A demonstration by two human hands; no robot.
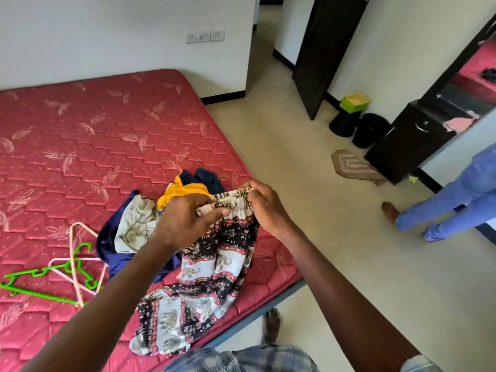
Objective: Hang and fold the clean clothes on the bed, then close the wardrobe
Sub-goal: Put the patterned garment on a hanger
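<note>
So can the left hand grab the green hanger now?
Probably not yet: the left hand grips the patterned trousers. Once it lets go, the green hanger lies in the open on the mattress.

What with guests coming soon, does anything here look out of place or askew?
Two hangers lie crossed on the mattress beside a crumpled clothes heap. The floor mat sits at an angle, one end against the dark cabinet. Nothing looks spilled or damaged.
</note>
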